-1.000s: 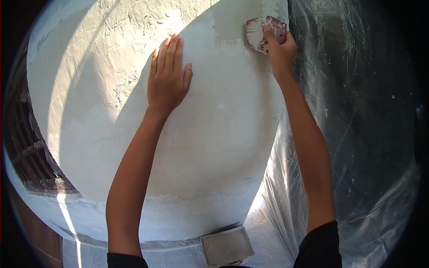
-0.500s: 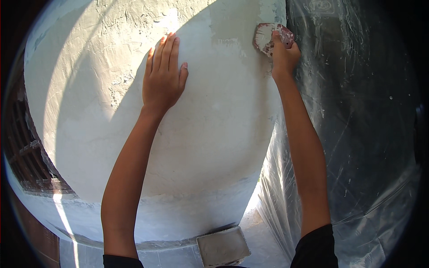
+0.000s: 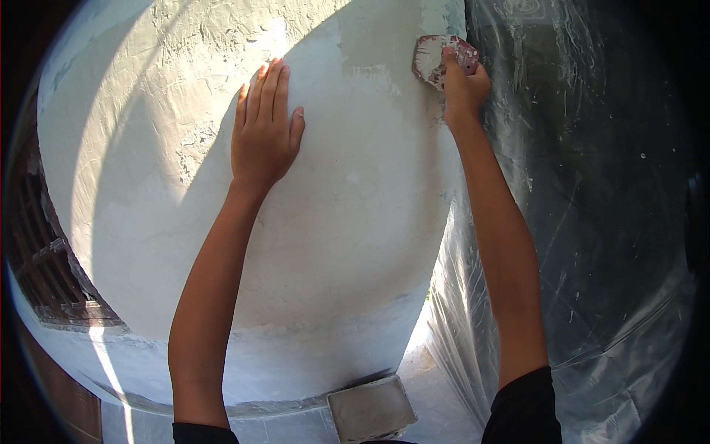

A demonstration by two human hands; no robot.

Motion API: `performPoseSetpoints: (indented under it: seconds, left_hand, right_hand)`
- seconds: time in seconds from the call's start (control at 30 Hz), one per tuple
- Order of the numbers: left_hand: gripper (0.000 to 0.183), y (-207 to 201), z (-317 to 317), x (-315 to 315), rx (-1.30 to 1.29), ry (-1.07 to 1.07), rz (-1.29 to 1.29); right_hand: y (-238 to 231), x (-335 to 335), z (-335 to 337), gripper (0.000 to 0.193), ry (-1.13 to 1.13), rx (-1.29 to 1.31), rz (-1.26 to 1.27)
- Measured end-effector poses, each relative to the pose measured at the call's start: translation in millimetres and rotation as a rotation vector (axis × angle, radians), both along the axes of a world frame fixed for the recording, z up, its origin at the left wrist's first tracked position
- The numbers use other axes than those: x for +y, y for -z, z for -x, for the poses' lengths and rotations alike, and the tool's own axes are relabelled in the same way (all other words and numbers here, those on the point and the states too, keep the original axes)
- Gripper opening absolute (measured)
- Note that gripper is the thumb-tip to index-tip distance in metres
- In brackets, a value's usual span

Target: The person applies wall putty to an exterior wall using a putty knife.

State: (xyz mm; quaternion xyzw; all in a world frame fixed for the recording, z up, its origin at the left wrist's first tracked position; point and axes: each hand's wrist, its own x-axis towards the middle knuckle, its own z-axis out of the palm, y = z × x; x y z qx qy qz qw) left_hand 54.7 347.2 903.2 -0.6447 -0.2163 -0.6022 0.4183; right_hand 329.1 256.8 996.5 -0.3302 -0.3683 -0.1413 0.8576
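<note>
My left hand (image 3: 260, 133) rests flat on a plastered wall (image 3: 347, 214), its fingers stretched upward and the thumb slightly apart. Up at the wall's right edge, my right hand (image 3: 464, 89) grips a reddish, plaster-smeared scraper (image 3: 444, 61). The scraper's flat face lies against the wall, with pale plaster caked over its left part. My right thumb presses on top of it, while the other fingers are partly hidden behind. Around the scraper the plaster looks smooth and slightly darker.
Clear plastic sheeting (image 3: 592, 222), splashed with plaster, hangs along the right. Below the wall stands a rectangular container (image 3: 372, 408) of grey plaster. A dark brown slatted frame (image 3: 44, 244) borders the wall at left. Rough plaster (image 3: 214, 44) catches sunlight at upper left.
The scraper and my right hand have shifted slightly left and up. My left hand stays flat at nearly the same spot on the wall; the view has moved a little.
</note>
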Motion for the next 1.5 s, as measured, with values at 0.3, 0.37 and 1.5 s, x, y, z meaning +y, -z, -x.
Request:
performPoseSetpoints:
  seconds: [0.3,0.37,1.5]
  left_hand:
    - [0.06,-0.3,-1.6,-1.4,-0.002,0.004,-0.006]
    - [0.06,0.3,-0.1,-0.9,-0.001,-0.002,-0.004]
    - [0.06,-0.1,1.3,-3.4,0.004,-0.006,0.012]
  right_hand:
    - [5.0,4.2,2.8,0.031,-0.018,-0.153,-0.019]
    - [10.0,1.3,9.7,0.034,0.079,-0.206,0.086]
    - [5.0,4.0,68.5,0.033,0.097,-0.564,0.212]
